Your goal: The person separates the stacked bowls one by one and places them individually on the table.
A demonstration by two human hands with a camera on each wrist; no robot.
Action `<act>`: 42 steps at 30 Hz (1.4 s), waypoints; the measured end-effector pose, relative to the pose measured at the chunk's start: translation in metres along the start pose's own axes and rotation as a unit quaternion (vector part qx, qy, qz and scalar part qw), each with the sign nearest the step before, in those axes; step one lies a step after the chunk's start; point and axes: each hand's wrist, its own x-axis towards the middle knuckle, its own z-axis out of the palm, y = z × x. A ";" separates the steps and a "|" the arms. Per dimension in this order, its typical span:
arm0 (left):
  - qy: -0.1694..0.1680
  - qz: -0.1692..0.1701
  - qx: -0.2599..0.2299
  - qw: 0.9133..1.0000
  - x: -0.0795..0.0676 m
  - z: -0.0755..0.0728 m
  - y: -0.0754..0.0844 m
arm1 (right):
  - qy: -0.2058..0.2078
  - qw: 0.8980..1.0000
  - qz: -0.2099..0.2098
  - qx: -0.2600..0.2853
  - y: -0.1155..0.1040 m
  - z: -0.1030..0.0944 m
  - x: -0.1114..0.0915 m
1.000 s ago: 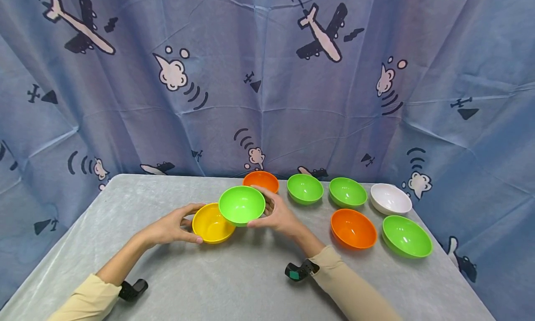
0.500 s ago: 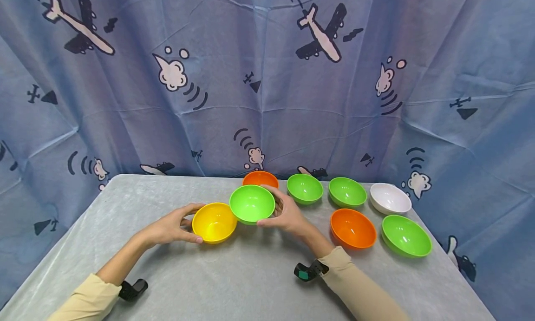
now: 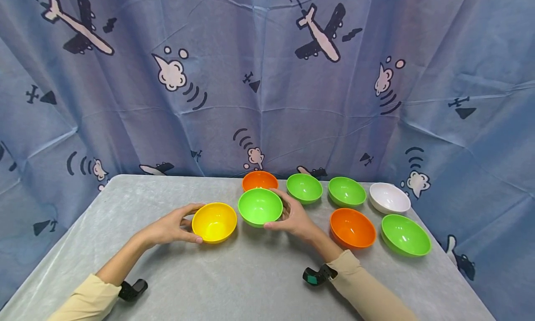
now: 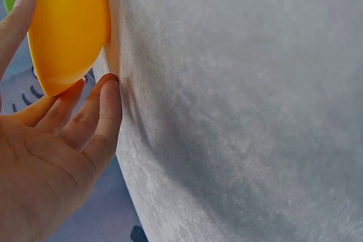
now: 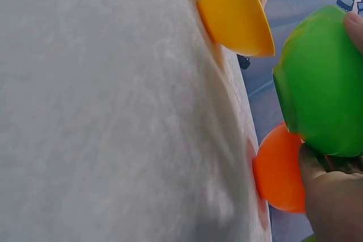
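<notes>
A yellow bowl (image 3: pixel 214 223) sits upright on the table in the head view, left of centre. My left hand (image 3: pixel 173 226) holds its left side, thumb at the near rim and fingers behind. In the left wrist view, the foot of the yellow bowl (image 4: pixel 68 26) meets the cloth. Just to its right is a light green bowl (image 3: pixel 260 207), gripped on its right side by my right hand (image 3: pixel 292 216). The right wrist view shows this green bowl (image 5: pixel 326 83) raised off the table, its far side hidden. The two bowls are slightly apart.
Behind the held green bowl stands an orange bowl (image 3: pixel 257 180), partly covered. Two green bowls (image 3: pixel 304 189) and a white bowl (image 3: pixel 389 198) continue that back row. Nearer on the right are another orange bowl (image 3: pixel 353 228) and a green bowl (image 3: pixel 406 235). A patterned curtain (image 3: pixel 209 126) hangs behind.
My right hand has carried the light green bowl rightward, from overlapping the yellow bowl's rim to beside it, and lately slightly lower in view. The left hand and yellow bowl have stayed put.
</notes>
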 end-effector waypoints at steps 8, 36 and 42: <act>-0.002 0.001 -0.007 1.000 0.000 0.000 0.000 | 0.025 1.000 0.012 -0.014 0.003 -0.011 -0.015; -0.002 -0.003 0.002 1.000 0.001 0.000 0.001 | 0.076 0.993 0.074 -0.054 0.004 -0.039 -0.067; -0.003 -0.007 0.003 1.000 0.001 0.000 0.001 | 0.089 0.991 0.088 -0.049 0.005 -0.039 -0.072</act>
